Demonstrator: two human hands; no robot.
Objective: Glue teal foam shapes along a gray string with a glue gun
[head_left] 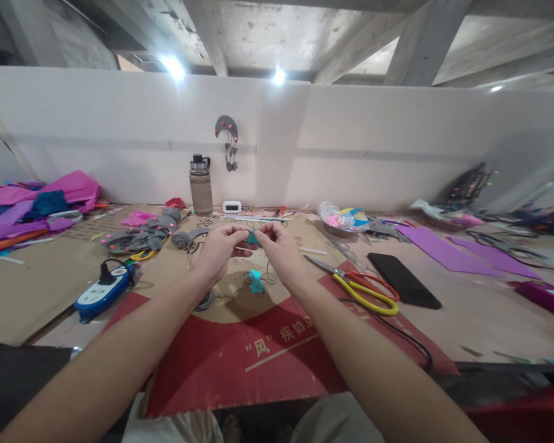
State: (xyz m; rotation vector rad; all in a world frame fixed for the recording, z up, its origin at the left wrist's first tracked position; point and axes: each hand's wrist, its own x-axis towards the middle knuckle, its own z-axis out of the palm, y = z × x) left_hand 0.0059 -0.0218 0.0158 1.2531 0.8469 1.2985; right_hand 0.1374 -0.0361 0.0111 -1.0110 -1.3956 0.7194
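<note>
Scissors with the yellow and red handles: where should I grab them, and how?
Probably best by the yellow loop, coming from the near right: the scissors lie flat with their blades pointing left and away, so you'd stay clear of the tip.

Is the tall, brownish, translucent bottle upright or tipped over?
Upright: the bottle stands vertically, its black plastic lid on top and its base down.

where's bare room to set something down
Bare: tabletop between the black phone and magenta object; red cardboard between the turquoise pieces and its near edge; brown cardboard left of the blue power strip. Crowded: the far-left purple and pink pile.
</note>
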